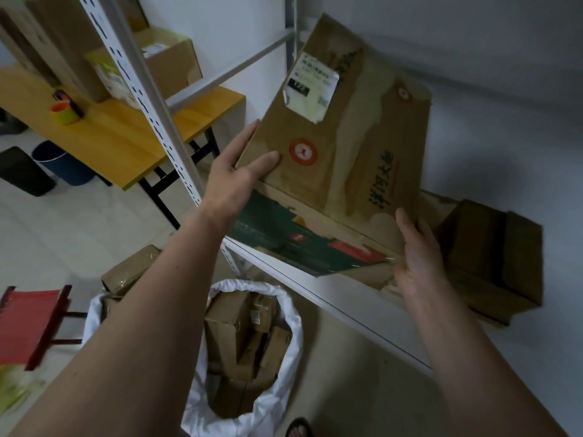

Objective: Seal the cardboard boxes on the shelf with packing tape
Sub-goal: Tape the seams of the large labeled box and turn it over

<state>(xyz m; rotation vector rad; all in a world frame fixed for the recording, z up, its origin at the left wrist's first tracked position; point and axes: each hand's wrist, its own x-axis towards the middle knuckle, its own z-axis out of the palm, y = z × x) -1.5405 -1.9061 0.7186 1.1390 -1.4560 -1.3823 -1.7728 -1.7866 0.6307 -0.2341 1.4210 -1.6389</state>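
Now your left hand (233, 181) grasps flattened cardboard box (340, 146) left edge, thumb on face; right hand (416, 257), fingers straight, presses its right side. Box rests on shelf (362, 307).

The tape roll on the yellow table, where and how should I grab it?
Grip the tape roll across its outer rim, coming from above. It appears to lie flat on the table with its orange core facing up, and boxes stand close behind it, so the top is the open side.

Brown box (344, 146) with red-white round logos and a green side; yellow table (120, 134).
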